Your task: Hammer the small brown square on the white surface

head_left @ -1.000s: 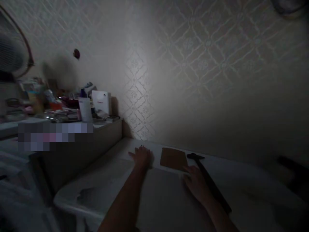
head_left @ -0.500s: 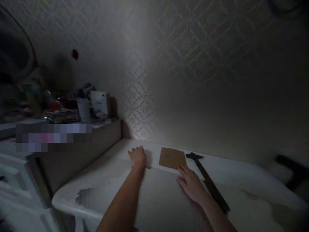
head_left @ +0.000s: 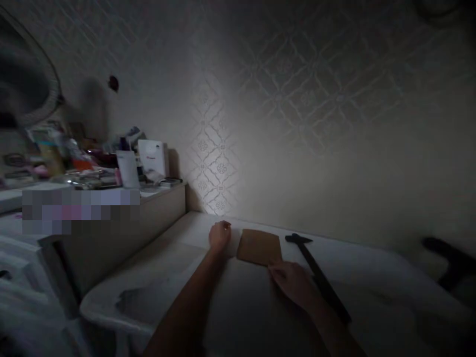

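Note:
A brown card (head_left: 259, 246) lies flat on the white table (head_left: 372, 277) near the wall. My left hand (head_left: 220, 234) rests on the table just left of the card, with its fingers curled in and nothing visible in them. My right hand (head_left: 292, 283) sits at the card's near right corner, fingers bunched together on that edge. A long black tool with a cross-shaped head (head_left: 316, 275) lies on the table right beside my right hand. The room is dim and finger detail is poor.
A lower beige cabinet (head_left: 156, 218) to the left carries a clutter of bottles, a white cup (head_left: 127, 168) and a white box (head_left: 153, 154). A patterned wall runs close behind the table. Something dark (head_left: 446, 258) sits at the far right.
The brown card has slid a little left toward my left hand. My left hand's fingers have curled in and my right hand's fingers have drawn together at the card's corner.

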`<state>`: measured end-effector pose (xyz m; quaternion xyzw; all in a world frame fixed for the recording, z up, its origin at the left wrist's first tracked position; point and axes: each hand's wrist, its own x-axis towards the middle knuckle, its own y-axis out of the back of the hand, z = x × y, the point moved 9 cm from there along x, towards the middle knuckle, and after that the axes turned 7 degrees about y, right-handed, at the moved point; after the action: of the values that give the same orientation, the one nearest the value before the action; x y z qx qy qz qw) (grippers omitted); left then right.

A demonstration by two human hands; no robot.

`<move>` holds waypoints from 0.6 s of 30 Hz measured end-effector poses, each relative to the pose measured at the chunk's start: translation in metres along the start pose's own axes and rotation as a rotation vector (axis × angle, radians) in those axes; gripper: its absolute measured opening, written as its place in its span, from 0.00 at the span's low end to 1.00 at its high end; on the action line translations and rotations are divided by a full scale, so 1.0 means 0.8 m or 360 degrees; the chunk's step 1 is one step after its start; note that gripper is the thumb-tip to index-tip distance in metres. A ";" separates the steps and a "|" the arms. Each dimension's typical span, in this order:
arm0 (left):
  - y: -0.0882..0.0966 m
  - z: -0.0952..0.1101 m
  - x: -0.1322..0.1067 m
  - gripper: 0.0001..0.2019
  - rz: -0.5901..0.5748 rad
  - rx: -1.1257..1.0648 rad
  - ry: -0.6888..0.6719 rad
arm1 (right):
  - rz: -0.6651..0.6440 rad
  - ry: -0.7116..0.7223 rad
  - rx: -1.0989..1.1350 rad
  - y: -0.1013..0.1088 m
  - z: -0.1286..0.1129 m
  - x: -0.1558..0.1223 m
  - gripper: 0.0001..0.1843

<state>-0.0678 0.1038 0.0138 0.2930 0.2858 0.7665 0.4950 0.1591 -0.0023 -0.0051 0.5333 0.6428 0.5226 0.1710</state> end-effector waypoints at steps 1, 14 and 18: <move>-0.006 0.009 -0.002 0.14 -0.0049 -0.0074 -0.0062 | -0.0015 0.0025 0.0021 0.000 -0.005 0.000 0.17; -0.076 0.033 -0.027 0.11 -0.0533 -0.0391 -0.0311 | 0.0042 -0.0002 0.0133 -0.004 -0.002 -0.002 0.17; -0.087 0.030 -0.028 0.14 -0.0726 -0.0630 -0.0268 | 0.0026 -0.0002 0.0141 -0.003 -0.003 0.000 0.17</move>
<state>-0.0013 0.1105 -0.0250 0.1817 0.1474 0.6496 0.7234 0.1562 -0.0036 -0.0059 0.5459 0.6609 0.4946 0.1433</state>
